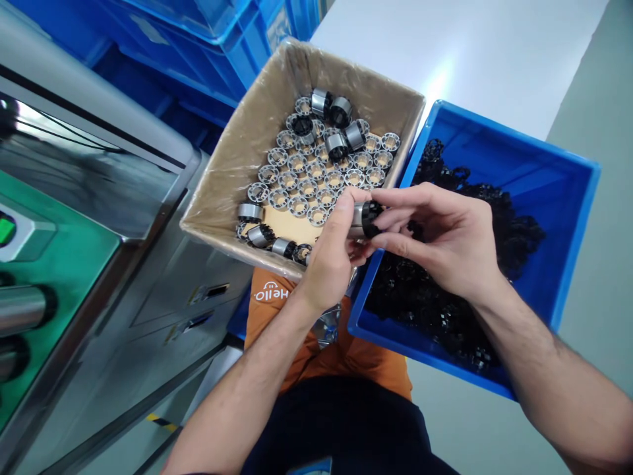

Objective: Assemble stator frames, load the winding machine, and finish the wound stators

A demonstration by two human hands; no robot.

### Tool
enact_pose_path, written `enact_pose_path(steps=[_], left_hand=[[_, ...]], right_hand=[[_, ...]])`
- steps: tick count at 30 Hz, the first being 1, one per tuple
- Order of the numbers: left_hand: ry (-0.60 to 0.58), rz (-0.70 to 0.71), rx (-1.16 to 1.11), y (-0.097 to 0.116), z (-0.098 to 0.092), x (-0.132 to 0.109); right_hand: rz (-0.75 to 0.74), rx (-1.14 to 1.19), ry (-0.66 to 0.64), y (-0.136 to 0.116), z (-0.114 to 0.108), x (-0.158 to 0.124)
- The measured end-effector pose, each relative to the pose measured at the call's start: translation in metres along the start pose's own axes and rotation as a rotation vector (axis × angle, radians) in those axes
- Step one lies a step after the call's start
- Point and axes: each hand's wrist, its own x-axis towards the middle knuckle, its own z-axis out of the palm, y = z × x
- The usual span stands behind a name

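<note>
My left hand [332,254] is wrapped round a silver metal cylinder [358,221] with a black toothed end piece [370,218] facing right. Fingers of my right hand [442,231] pinch that black end from the other side. Both hands are above the gap between a plastic-lined carton [217,178] and a blue bin [568,264]. Rows of silver rings [307,188] stand in the carton, with several loose cylinders with black ends [336,145] lying on or beside them. Many small black plastic parts [445,316] fill much of the bin.
Blue crates [198,46] are at the upper left. A metal machine with a green surface [74,264] stands along the left. A white table [484,53] extends behind the bin. Orange-clad legs [277,316] are below the carton.
</note>
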Motion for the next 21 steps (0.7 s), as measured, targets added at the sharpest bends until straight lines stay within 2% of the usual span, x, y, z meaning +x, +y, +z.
enact_pose_path(steps=[9,14,18,21], left_hand=[[-0.041,0.049,0.03,-0.001,-0.002,-0.001],[-0.026,0.055,0.054,-0.004,-0.004,-0.003],[-0.094,0.053,0.023,-0.006,-0.006,-0.001],[-0.143,0.071,0.006,-0.008,-0.008,0.002]], right_hand=[[0.057,0.072,0.14,-0.007,0.01,0.0],[0.156,0.142,0.124,-0.01,0.008,0.002],[0.136,0.091,0.109,-0.012,0.006,0.003],[0.185,0.131,0.119,-0.014,0.009,0.002]])
